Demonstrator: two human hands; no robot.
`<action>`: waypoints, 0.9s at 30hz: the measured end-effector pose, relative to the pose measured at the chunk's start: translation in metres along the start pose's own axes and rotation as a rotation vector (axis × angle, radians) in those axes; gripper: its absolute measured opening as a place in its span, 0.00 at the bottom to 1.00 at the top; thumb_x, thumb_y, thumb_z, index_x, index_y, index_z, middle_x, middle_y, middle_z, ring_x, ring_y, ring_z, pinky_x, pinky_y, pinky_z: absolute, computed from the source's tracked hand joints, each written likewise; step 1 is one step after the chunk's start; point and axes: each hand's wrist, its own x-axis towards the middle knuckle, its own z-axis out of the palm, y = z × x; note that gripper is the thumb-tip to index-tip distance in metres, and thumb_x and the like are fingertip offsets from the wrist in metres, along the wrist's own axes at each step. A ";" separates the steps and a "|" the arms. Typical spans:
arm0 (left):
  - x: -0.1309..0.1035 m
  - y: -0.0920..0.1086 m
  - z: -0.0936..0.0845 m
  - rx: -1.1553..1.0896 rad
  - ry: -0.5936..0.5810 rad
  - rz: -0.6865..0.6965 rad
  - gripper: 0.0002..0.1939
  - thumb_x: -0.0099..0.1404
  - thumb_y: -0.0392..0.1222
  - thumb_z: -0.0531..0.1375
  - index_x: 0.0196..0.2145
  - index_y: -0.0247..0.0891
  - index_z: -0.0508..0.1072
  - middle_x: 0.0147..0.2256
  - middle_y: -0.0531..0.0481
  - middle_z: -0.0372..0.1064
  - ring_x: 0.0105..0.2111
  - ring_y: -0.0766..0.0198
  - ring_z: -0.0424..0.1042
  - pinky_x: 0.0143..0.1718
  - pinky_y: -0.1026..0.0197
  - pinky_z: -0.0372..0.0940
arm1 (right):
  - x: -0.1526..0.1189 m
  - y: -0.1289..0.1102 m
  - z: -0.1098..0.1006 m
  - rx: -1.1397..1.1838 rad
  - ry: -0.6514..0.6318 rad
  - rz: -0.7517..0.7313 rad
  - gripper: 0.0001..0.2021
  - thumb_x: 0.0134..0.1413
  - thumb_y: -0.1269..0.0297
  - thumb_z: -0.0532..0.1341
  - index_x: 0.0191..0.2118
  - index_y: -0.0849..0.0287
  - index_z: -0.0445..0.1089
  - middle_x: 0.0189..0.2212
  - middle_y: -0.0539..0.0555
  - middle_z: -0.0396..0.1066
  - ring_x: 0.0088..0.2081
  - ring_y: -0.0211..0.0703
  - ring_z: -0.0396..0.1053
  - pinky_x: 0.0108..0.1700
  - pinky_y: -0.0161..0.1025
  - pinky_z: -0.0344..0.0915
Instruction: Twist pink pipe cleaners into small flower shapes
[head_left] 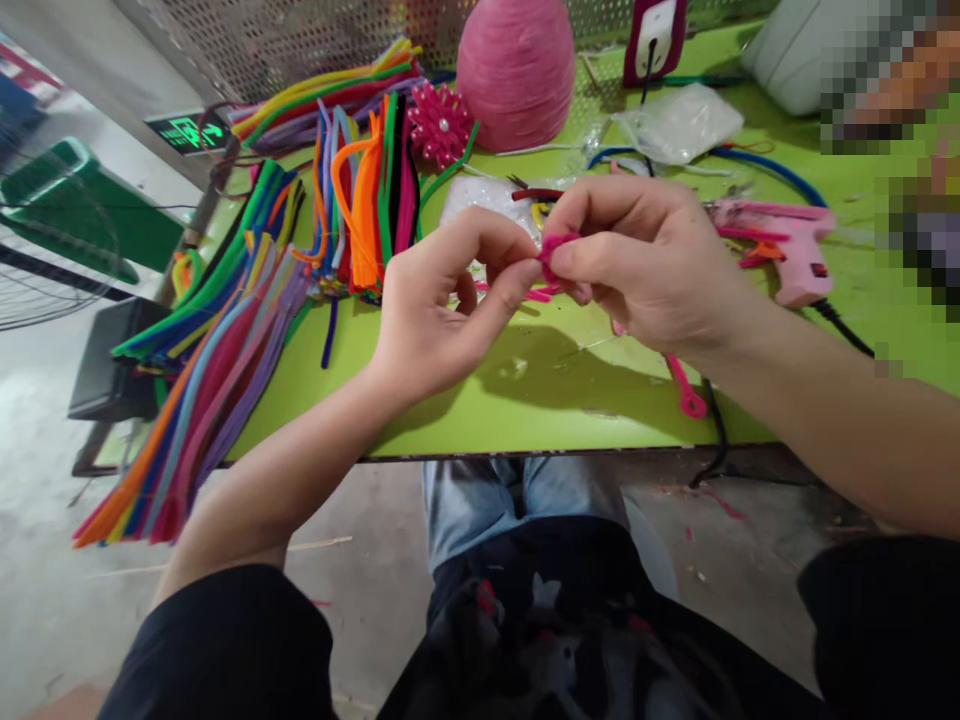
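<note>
My left hand [450,300] and my right hand [645,260] meet above the green table. A short, curled piece of magenta pipe cleaner [553,248] is pinched between my right thumb and fingers. At its left end, my left thumb and index finger close on it too. My fingers hide part of its shape. Beneath them lie loose pink pipe cleaner bits [540,294]. A pink pipe cleaner with a looped end [691,402] rests below my right wrist. Behind the hands are a bag of small clear beads [484,200] and a tool with a dark red handle [536,195].
Bundles of coloured pipe cleaners [225,370] fill the left side, some overhanging the table edge. A pink glue gun [799,245] with a black cord lies right. At the back stand a pink twine cone [517,75], a pink flower [441,125] and a power socket [654,40].
</note>
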 end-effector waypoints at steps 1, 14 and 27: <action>0.001 -0.001 -0.001 -0.075 -0.018 -0.020 0.16 0.74 0.58 0.66 0.39 0.43 0.77 0.32 0.52 0.73 0.30 0.67 0.72 0.23 0.64 0.61 | 0.000 -0.002 -0.002 -0.034 -0.024 -0.014 0.11 0.62 0.70 0.70 0.29 0.57 0.71 0.23 0.44 0.64 0.26 0.32 0.60 0.31 0.34 0.60; 0.001 -0.008 0.004 -0.117 0.001 -0.163 0.22 0.75 0.63 0.64 0.35 0.42 0.71 0.24 0.53 0.64 0.25 0.66 0.66 0.21 0.60 0.58 | 0.000 -0.001 -0.007 -0.347 -0.025 -0.074 0.11 0.65 0.65 0.72 0.33 0.57 0.72 0.26 0.46 0.67 0.26 0.32 0.60 0.27 0.35 0.56; 0.013 -0.019 -0.009 -0.521 -0.171 -0.381 0.19 0.73 0.57 0.69 0.34 0.40 0.77 0.26 0.52 0.70 0.21 0.70 0.64 0.16 0.64 0.52 | 0.002 -0.005 -0.018 -0.557 -0.086 -0.057 0.11 0.68 0.73 0.62 0.31 0.57 0.68 0.24 0.46 0.61 0.26 0.34 0.54 0.29 0.38 0.51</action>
